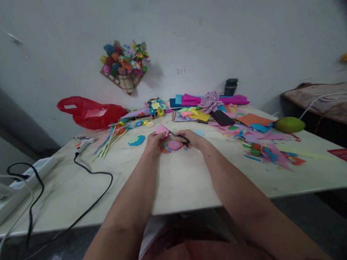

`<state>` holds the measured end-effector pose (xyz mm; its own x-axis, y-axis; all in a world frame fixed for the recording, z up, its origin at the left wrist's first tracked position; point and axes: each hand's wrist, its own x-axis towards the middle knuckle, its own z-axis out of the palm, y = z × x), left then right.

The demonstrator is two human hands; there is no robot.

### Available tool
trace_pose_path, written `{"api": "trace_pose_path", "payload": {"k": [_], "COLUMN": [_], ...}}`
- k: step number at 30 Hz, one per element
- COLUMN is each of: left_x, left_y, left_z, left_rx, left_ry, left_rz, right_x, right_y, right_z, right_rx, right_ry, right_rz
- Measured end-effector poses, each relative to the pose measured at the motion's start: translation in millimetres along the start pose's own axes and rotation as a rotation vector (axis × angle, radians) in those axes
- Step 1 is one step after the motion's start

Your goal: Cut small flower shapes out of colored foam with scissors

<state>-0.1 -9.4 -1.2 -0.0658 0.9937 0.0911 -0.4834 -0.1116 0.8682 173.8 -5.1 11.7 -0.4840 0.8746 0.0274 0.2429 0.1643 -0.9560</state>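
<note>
At the middle of the white table, my left hand [154,142] pinches a pink paper flower cut-out [161,130]. My right hand [193,138] is closed around the black handles of a pair of scissors [183,138]. The scissors' blades point up and left, towards the pink cut-out; whether they touch it I cannot tell. Under and between my hands lie round coloured pieces, among them a pink disc [174,145]. Blue scalloped cut-outs [137,140] rest on the table just left of my left hand.
A white glue gun [85,144] with a black cord lies left, near a power strip [33,176]. Behind are a red plastic bag [94,114] and paper flowers [157,106]. To the right are paper scraps [271,148], a dark phone [223,118] and a green fruit [289,124].
</note>
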Motion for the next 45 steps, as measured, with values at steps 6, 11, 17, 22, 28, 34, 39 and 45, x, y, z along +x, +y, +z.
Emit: {"api": "trace_pose_path", "payload": {"k": [6,11,17,22,28,34,39,45], "left_x": [0.0,-1.3,-0.5,1.3,0.9,0.6,1.2,1.0], "left_y": [0.3,1.8,1.6,0.1,0.8,2.3,1.8,2.2], "left_z": [0.3,1.2,2.2,0.3,0.4,-0.5,-1.4,-0.7], "left_rx": [-0.004,0.001,-0.001,0.018,0.021,0.055,0.055,0.034], "left_ry": [0.014,0.015,0.044,0.026,0.031,0.012,0.011,0.012], "left_rz": [-0.005,-0.012,-0.002,-0.005,0.0,-0.014,-0.018,-0.034], "right_x": [0.3,0.3,-0.3,-1.3,-3.1,-3.5,-3.2,-2.5], "right_y": [1.3,0.8,-0.7,-2.3,-4.0,-4.8,-3.0,-1.3], "right_z": [-0.4,-0.3,0.0,1.1,1.6,1.9,1.3,1.2], "right_rx": [0.006,0.006,0.009,0.001,-0.001,0.016,0.01,0.009], "right_ry": [-0.009,-0.003,-0.001,0.011,0.016,-0.001,-0.007,-0.02], "right_rz": [0.009,0.019,0.026,0.02,0.03,0.036,0.025,0.017]}}
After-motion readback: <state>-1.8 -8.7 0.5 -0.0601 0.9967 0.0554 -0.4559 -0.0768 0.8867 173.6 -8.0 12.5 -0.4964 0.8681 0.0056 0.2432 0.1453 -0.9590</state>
